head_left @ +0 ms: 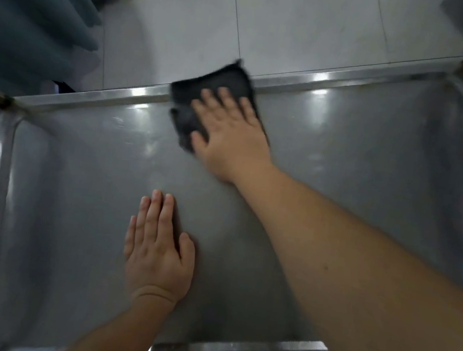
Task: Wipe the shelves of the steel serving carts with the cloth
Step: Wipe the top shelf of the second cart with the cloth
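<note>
My right hand (227, 133) lies flat, fingers straight and slightly spread, pressing the dark cloth (204, 103) onto the steel cart shelf (347, 150). The cloth sits at the shelf's far edge, its top corner lapping over the raised rim (341, 82); its outline is blurred. My left hand (157, 248) rests palm-down on the near middle of the shelf, fingers straight and together, holding nothing. Grey curtain (34, 4) at far left, over tiled floor (276, 18).

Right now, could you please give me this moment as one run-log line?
right hand pressing dark cloth flat at shelf's far rim | left hand flat on steel cart shelf | wiping underway
</note>
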Available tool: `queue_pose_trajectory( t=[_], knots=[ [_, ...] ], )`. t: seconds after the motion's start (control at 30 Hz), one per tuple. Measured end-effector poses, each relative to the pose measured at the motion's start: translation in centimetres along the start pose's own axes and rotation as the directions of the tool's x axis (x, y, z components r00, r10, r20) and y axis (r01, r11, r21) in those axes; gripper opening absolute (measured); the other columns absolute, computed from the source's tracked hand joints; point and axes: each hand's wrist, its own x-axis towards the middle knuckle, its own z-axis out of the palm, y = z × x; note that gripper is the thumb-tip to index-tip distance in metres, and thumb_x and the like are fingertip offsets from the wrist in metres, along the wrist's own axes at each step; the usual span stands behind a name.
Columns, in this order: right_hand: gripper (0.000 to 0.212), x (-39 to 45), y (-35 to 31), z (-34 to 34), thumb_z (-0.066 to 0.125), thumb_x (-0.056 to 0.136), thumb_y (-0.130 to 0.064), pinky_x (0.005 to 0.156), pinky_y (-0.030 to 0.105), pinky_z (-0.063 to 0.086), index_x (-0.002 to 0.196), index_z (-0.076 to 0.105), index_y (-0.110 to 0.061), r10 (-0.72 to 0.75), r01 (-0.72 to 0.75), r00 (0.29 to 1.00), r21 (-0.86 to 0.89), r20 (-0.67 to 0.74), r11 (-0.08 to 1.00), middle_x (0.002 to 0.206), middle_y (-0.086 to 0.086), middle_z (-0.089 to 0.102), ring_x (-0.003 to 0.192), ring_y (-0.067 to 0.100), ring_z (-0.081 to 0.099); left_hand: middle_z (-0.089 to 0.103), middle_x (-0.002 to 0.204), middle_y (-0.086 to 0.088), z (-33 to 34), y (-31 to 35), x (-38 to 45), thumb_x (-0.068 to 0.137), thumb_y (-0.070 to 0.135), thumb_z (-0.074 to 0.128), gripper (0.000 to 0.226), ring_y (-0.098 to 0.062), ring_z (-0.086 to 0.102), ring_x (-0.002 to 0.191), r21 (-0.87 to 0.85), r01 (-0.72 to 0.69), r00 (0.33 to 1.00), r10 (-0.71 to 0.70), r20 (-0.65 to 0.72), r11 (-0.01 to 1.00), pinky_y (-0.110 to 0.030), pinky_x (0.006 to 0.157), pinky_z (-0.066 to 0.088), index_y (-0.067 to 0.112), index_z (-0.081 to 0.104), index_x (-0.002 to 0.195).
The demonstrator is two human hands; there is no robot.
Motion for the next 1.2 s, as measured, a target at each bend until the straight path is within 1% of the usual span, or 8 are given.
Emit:
queue_pose_trajectory(
  t=[0.07, 0.2, 0.3, 0.47, 0.8, 0.97, 1.1, 1.2],
  knots=[
    [0.067, 1.5, -0.4, -0.1, 0.029, 0.099, -0.057, 0.128, 0.041, -0.004, 0.163, 0.024, -0.036, -0.197, 0.201, 0.975, -0.029, 0.099, 0.979, 0.171, -0.013, 0.013, 0.159, 0.012, 0.000, 0.019, 0.175, 0.002, 0.0, 0.1, 0.0, 0.095, 0.042, 0.037, 0.075, -0.015, 0.007, 0.163, -0.001, 0.000, 1.000, 0.000, 0.003, 1.000, -0.045, 0.132, 0.009, 0.020, 0.029, 0.166],
    [0.064, 2.8, 1.2, -0.7, 0.030, 0.103, -0.060, 0.128, 0.039, -0.004, 0.162, 0.024, -0.037, -0.280, 0.289, 0.953, -0.068, 0.112, 0.955, 0.171, -0.016, 0.014, 0.158, 0.009, 0.001, 0.018, 0.175, 0.004, 0.2, 0.0, -0.1, 0.094, 0.041, 0.038, 0.076, -0.014, 0.008, 0.163, -0.006, -0.005, 1.000, 0.005, -0.011, 1.000, -0.047, 0.131, 0.012, 0.021, 0.028, 0.166],
    [0.062, 3.9, 4.4, -2.0, 0.038, 0.104, -0.055, 0.128, 0.040, 0.000, 0.161, 0.028, -0.035, -0.156, 0.157, 0.987, -0.030, 0.044, 0.987, 0.169, -0.014, 0.022, 0.157, 0.011, 0.012, 0.020, 0.175, 0.003, 0.4, -0.3, 0.0, 0.093, 0.040, 0.040, 0.076, -0.016, 0.010, 0.162, -0.001, -0.017, 0.999, 0.017, -0.035, 1.000, -0.048, 0.131, 0.014, 0.020, 0.030, 0.166],
    [0.059, 2.6, 14.1, -5.2, 0.038, 0.100, -0.054, 0.123, 0.042, 0.019, 0.154, 0.042, -0.028, 0.052, -0.055, 0.993, -0.032, -0.104, 0.998, 0.153, 0.002, 0.051, 0.143, 0.024, 0.042, 0.020, 0.175, 0.003, 0.4, -0.4, 0.0, 0.093, 0.040, 0.040, 0.076, -0.016, 0.010, 0.162, 0.008, -0.015, 1.000, 0.015, -0.021, 1.000, -0.047, 0.131, 0.013, 0.021, 0.029, 0.166],
    [0.062, -3.4, 26.5, -8.8, 0.034, 0.105, -0.051, 0.128, 0.047, 0.005, 0.161, 0.028, -0.026, 0.437, -0.435, 0.887, 0.045, -0.150, 0.899, 0.170, -0.002, 0.022, 0.158, 0.024, 0.013, 0.021, 0.174, 0.001, 0.2, -0.4, 0.2, 0.093, 0.041, 0.040, 0.076, -0.018, 0.011, 0.162, 0.016, -0.018, 1.000, 0.019, -0.020, 1.000, -0.044, 0.131, 0.009, 0.023, 0.027, 0.166],
    [0.059, -4.0, 27.9, -10.3, 0.037, 0.107, -0.047, 0.128, 0.047, 0.007, 0.160, 0.030, -0.024, 0.464, -0.462, 0.873, 0.052, -0.152, 0.885, 0.169, 0.001, 0.025, 0.157, 0.025, 0.014, 0.022, 0.174, -0.003, -0.4, 0.4, 0.1, 0.094, 0.042, 0.037, 0.075, -0.022, 0.011, 0.162, 0.032, -0.020, 1.000, 0.020, -0.004, 0.999, -0.046, 0.131, 0.007, 0.020, 0.027, 0.165],
    [0.056, -4.9, 28.5, -10.6, 0.039, 0.106, -0.047, 0.127, 0.047, 0.016, 0.157, 0.037, -0.024, 0.510, -0.502, 0.828, 0.097, -0.233, 0.860, 0.164, 0.008, 0.033, 0.152, 0.032, 0.027, 0.031, 0.168, -0.017, -1.1, 0.8, 0.4, 0.094, 0.036, 0.040, 0.073, -0.036, 0.022, 0.158, 0.145, -0.071, 0.997, 0.072, -0.006, 0.987, -0.056, 0.127, 0.019, 0.006, 0.035, 0.161],
    [0.057, -4.5, 28.7, -10.8, 0.039, 0.106, -0.047, 0.127, 0.047, 0.014, 0.158, 0.034, -0.025, 0.517, -0.504, 0.831, 0.112, -0.208, 0.856, 0.167, 0.006, 0.029, 0.154, 0.030, 0.023, 0.033, 0.166, -0.019, -1.4, 1.3, 0.9, 0.093, 0.036, 0.037, 0.072, -0.037, 0.025, 0.156, 0.157, -0.064, 0.998, 0.063, 0.008, 0.985, -0.058, 0.125, 0.023, 0.005, 0.037, 0.158]
  ],
)
